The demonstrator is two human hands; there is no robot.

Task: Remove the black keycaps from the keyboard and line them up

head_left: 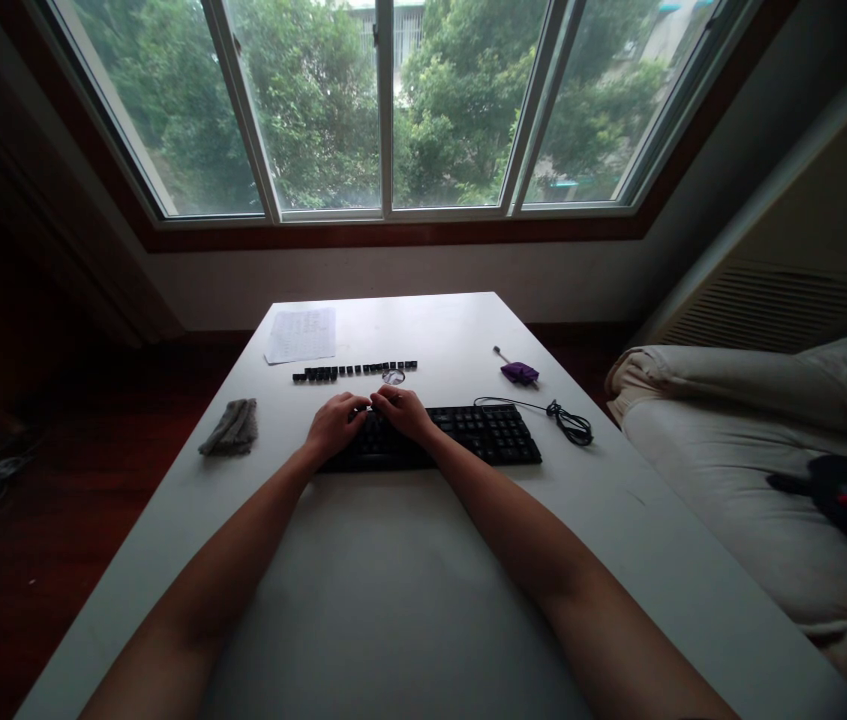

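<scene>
A black keyboard (487,432) lies flat across the white table, with its left part mostly under my hands. My left hand (337,424) is over that left part, fingers bent and drawn together toward the right. Close beside it, my right hand (403,411) has its fingertips pinched near the keyboard's far edge. The fingertips of both hands almost meet, and anything between them is too small or hidden to make out. Just beyond them sit a small round clear dish (393,377) and a row of loose black keycaps (352,370).
A grey cloth (230,428) lies at the left edge, a printed sheet of paper (301,334) at the far left corner. To the right are a purple cloth-like item (519,373) with a thin stick and the coiled keyboard cable (573,425). A cream sofa (723,440) stands right of the table (408,580).
</scene>
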